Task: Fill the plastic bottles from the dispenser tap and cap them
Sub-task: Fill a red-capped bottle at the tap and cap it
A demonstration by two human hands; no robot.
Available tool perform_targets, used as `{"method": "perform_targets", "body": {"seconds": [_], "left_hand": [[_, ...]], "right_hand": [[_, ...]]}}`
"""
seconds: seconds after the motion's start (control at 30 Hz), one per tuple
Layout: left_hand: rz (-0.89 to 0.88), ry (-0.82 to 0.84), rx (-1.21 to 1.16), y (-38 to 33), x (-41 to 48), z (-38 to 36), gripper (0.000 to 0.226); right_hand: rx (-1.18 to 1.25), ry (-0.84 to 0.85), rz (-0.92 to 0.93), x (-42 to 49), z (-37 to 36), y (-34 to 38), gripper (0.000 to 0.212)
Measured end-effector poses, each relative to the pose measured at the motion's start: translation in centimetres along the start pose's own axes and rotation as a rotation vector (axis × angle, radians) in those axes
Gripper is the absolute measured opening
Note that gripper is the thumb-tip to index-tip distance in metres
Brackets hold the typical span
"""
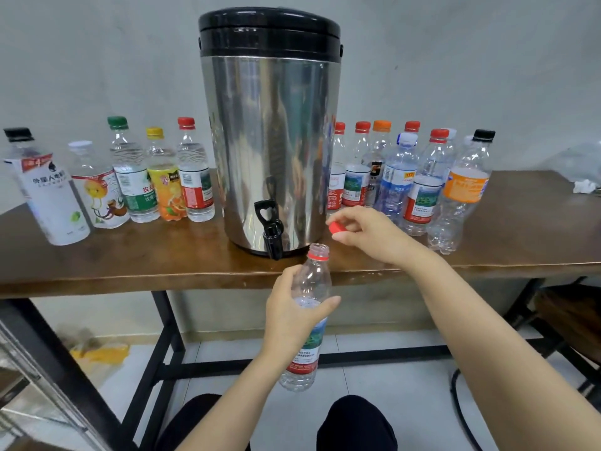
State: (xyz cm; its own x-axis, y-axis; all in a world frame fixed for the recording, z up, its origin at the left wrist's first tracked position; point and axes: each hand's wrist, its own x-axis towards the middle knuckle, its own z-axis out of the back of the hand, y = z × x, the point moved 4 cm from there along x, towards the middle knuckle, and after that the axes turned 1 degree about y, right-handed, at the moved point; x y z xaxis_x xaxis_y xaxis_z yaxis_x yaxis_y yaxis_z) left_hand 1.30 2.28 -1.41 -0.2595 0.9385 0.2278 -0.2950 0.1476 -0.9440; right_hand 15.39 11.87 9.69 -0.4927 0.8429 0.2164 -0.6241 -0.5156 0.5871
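Observation:
My left hand (pixel 291 312) grips a clear plastic bottle (pixel 309 346) around its upper body, in front of the table edge. The bottle is uncapped and looks empty; its open neck (pixel 318 250) sits just right of the black tap (pixel 270 234) and a little below it. My right hand (pixel 367 234) pinches the red cap (pixel 337 228) above and to the right of the neck. The steel dispenser (pixel 268 151) with a black lid stands at the table's middle, tap facing me.
Several capped bottles (pixel 162 180) stand left of the dispenser and several more capped bottles (pixel 419 183) crowd its right, on the brown wooden table (pixel 130 258). A crumpled tissue (pixel 583 186) lies far right. Black table legs, a chair at right and my knees are below.

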Motion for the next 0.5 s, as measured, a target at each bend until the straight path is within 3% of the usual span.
{"method": "perform_targets", "body": {"seconds": [0.2,0.5], "left_hand": [[0.152,-0.057,-0.017,3.2,-0.9,1.0,0.056],[0.162,-0.154,0.072,4.4,0.6,3.4,0.061]], "right_hand": [[-0.214,-0.025,-0.204,0.7,-4.0,-4.4,0.038],[-0.288,-0.092,-0.228,0.7,-6.0,-5.4,0.049]]}}
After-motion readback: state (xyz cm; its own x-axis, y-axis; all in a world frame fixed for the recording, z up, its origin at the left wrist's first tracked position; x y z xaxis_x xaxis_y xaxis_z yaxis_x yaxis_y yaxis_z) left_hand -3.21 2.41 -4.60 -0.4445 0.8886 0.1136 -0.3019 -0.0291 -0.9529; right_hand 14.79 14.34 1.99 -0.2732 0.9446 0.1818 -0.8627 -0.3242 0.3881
